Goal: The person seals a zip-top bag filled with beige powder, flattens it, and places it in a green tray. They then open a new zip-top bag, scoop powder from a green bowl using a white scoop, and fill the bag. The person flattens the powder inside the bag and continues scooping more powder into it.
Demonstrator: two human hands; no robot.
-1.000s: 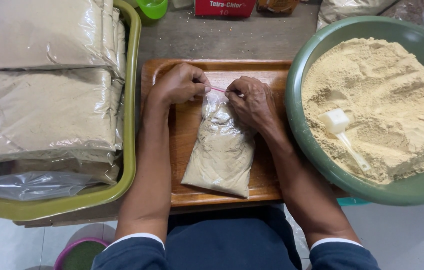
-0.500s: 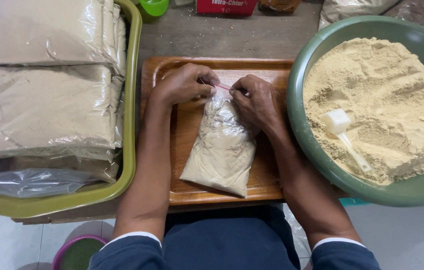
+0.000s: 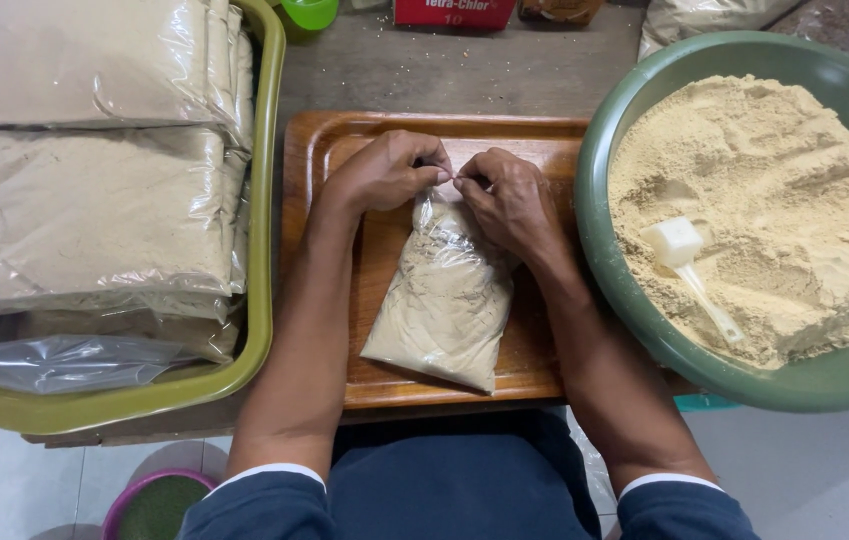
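Two hands meet at the far end of a clear plastic bag (image 3: 444,300) of tan powder. The bag lies lengthwise on a wooden tray (image 3: 544,370), mouth toward the far edge of the surface, bottom corner near the tray's near rim. Left hand (image 3: 384,172): fingers curled tight, tips pinched on the gathered neck of the bag. Right hand (image 3: 509,200): fingers likewise narrow, pinching the same neck from the other side; the tips of both hands touch. What exactly sits between the fingertips is too small to tell.

The tray rests at the middle of the grey surface (image 3: 394,70). Just beside its right rim stands a large green basin (image 3: 624,300), heaped with the same tan powder; a white plastic scoop (image 3: 684,260) lies on the powder, handle pointing toward the near edge. At the left edge sits an olive-green tub (image 3: 262,250), touching or nearly touching the tray, stacked with filled, flat bags of powder (image 3: 84,210). At the far edge: a red box (image 3: 454,12) and a green cup (image 3: 309,12), both partly out of view.
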